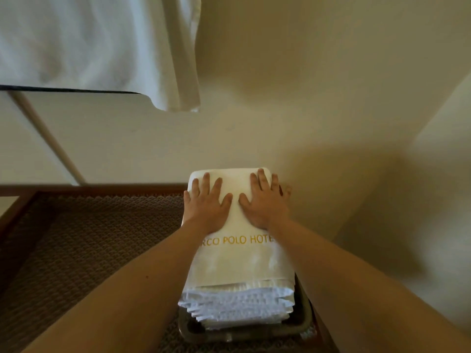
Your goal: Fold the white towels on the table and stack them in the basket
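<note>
A stack of several folded white towels (237,304) fills a dark basket (244,332) low in the middle of the view. The top towel (239,263) carries gold lettering. My left hand (206,202) lies flat on the far left part of this top towel, fingers spread and straight. My right hand (265,200) presses flat beside it on the far right part, its outer fingers reaching over the towel's edge. Another white towel (89,47) is spread on the table (76,90) at the upper left, one corner hanging over the table's edge.
The basket stands on a brown woven surface with a wooden frame (89,250). A pale table leg (48,136) slants down at the left. A plain cream wall (331,85) fills the right and top.
</note>
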{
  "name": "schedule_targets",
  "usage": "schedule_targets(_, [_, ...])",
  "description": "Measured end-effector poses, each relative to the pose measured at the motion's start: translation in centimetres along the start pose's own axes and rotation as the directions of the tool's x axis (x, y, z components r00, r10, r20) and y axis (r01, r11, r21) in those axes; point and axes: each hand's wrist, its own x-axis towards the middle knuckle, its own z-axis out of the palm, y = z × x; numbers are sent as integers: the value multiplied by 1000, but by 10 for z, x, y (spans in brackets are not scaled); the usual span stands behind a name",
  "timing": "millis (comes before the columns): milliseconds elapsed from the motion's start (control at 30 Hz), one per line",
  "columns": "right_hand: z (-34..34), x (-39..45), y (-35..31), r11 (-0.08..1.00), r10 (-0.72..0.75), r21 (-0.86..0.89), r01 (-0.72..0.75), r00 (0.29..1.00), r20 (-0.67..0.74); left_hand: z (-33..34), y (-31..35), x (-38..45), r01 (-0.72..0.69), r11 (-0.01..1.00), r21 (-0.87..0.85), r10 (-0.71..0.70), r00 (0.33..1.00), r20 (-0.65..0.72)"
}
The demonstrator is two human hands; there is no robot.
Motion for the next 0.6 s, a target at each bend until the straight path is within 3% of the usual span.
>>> schedule_targets(267, [23, 17, 1, 995, -7, 102, 5, 1000, 24, 22, -8, 13, 44, 999, 18, -44, 999, 15])
schedule_targets(600, [18, 12, 2, 995, -4, 95, -2, 998, 67, 13, -5, 7, 43, 998, 38, -45, 997, 58])
